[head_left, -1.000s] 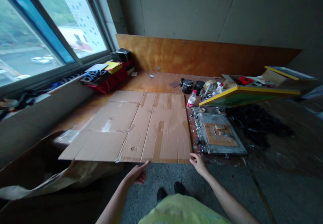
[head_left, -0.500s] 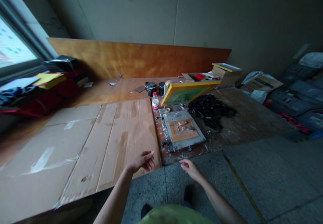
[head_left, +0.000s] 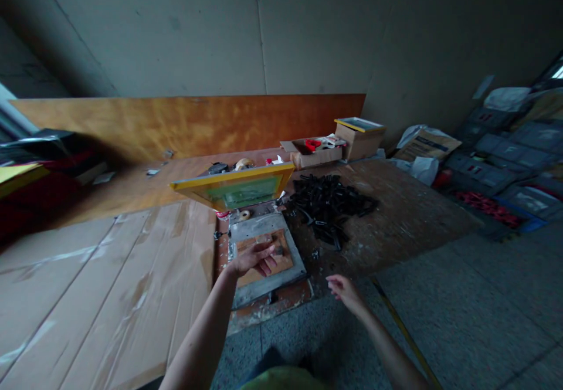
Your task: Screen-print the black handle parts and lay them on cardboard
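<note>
My left hand (head_left: 255, 259) is over the near left part of a flat grey plate (head_left: 264, 284), with its fingers loosely bent and apart and nothing visible in them. Under it, a brown board (head_left: 288, 255) lies on the plate with a small dark block (head_left: 278, 250); the hand hides part of the board. I cannot tell whether the hand touches it. Behind the plate a yellow-edged screen frame (head_left: 233, 179) with green mesh is tilted up. My right hand (head_left: 345, 292) hovers off the table's front edge, fingers loosely curled and seemingly bare. Nearest to it is a heap of black pieces (head_left: 328, 202).
Flattened cardboard (head_left: 167, 273) covers the table's left part. A tape roll (head_left: 244, 215) sits by the frame's hinge side. At the back stand an open carton (head_left: 319, 156) and a closed box (head_left: 363, 143). Grey crates (head_left: 505, 149) are stacked at the right.
My view has turned right and come nearer the heap. My left hand has moved from above the cardboard's edge to over the plate. The bottle is now mostly hidden behind the frame.
</note>
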Demonstrator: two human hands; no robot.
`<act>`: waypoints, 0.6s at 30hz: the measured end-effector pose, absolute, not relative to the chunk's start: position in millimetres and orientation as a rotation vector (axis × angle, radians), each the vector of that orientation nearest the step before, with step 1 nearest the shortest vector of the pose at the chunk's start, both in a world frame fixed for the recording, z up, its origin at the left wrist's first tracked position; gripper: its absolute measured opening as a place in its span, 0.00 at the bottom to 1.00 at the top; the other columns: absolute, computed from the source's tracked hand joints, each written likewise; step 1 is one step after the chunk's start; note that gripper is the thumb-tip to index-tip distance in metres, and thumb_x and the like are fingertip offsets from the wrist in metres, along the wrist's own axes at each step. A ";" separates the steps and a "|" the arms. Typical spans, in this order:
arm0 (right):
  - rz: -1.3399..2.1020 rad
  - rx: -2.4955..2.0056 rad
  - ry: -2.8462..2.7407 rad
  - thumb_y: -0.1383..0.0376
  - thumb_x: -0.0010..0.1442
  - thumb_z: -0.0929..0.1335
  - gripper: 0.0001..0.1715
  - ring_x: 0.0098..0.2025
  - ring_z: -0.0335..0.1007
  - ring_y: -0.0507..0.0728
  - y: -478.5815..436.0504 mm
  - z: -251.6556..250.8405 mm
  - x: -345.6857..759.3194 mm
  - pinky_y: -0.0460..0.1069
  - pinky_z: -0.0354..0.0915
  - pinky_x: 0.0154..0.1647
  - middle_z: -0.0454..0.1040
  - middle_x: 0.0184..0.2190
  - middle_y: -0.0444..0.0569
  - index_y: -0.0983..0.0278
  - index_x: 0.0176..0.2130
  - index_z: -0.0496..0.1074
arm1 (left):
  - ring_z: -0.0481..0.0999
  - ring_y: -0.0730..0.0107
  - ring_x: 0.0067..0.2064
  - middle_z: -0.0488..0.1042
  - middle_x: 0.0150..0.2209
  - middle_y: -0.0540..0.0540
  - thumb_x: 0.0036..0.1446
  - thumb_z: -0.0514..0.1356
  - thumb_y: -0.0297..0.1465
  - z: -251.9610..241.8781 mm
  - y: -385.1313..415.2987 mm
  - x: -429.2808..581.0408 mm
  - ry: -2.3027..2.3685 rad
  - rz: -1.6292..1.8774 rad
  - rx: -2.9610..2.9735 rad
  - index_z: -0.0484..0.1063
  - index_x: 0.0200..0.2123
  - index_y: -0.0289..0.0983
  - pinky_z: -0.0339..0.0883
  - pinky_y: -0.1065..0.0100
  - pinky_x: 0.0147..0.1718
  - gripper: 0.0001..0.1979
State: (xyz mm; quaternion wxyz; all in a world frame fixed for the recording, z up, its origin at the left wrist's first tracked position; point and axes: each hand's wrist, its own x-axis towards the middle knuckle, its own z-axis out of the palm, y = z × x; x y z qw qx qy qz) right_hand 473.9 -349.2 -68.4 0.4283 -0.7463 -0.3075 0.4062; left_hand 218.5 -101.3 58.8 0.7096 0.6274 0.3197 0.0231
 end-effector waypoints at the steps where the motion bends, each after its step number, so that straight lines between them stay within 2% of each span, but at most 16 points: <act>1: 1.017 -1.854 -0.770 0.54 0.52 0.68 0.21 0.31 0.72 0.53 -343.1 -66.0 480.8 0.46 0.64 0.30 0.75 0.32 0.47 0.63 0.43 0.76 | 0.78 0.64 0.27 0.79 0.34 0.40 0.47 0.62 0.58 58.7 -97.8 228.0 0.703 0.051 1.395 0.69 0.41 0.34 0.71 0.66 0.26 0.33; 5: 1.016 -1.822 -0.817 0.54 0.53 0.67 0.22 0.31 0.72 0.53 -315.1 -55.0 503.9 0.47 0.65 0.30 0.76 0.33 0.48 0.64 0.43 0.76 | 0.79 0.64 0.32 0.79 0.39 0.38 0.47 0.62 0.58 52.9 -79.7 261.6 0.659 0.070 1.395 0.70 0.43 0.34 0.72 0.65 0.30 0.33; 9: 1.018 -1.811 -0.906 0.56 0.54 0.66 0.21 0.33 0.72 0.54 -287.4 -38.4 535.2 0.47 0.66 0.32 0.77 0.35 0.49 0.64 0.44 0.76 | 0.79 0.64 0.35 0.79 0.40 0.41 0.46 0.63 0.57 48.4 -61.2 291.4 0.683 0.083 1.392 0.71 0.42 0.36 0.71 0.65 0.34 0.32; 14: 0.985 -1.830 -0.971 0.56 0.54 0.66 0.21 0.34 0.73 0.55 -241.1 -16.1 598.6 0.48 0.67 0.32 0.77 0.33 0.48 0.64 0.44 0.76 | 0.78 0.63 0.40 0.78 0.44 0.41 0.46 0.63 0.56 46.5 -42.5 330.0 0.682 0.093 1.414 0.72 0.44 0.36 0.70 0.67 0.36 0.32; 18: 0.921 -1.800 -1.136 0.55 0.55 0.66 0.22 0.35 0.73 0.56 -184.6 -2.0 660.1 0.49 0.68 0.34 0.77 0.34 0.49 0.64 0.44 0.77 | 0.77 0.64 0.40 0.78 0.44 0.39 0.46 0.63 0.56 31.4 -24.0 372.2 0.732 0.125 1.426 0.73 0.42 0.35 0.71 0.65 0.37 0.32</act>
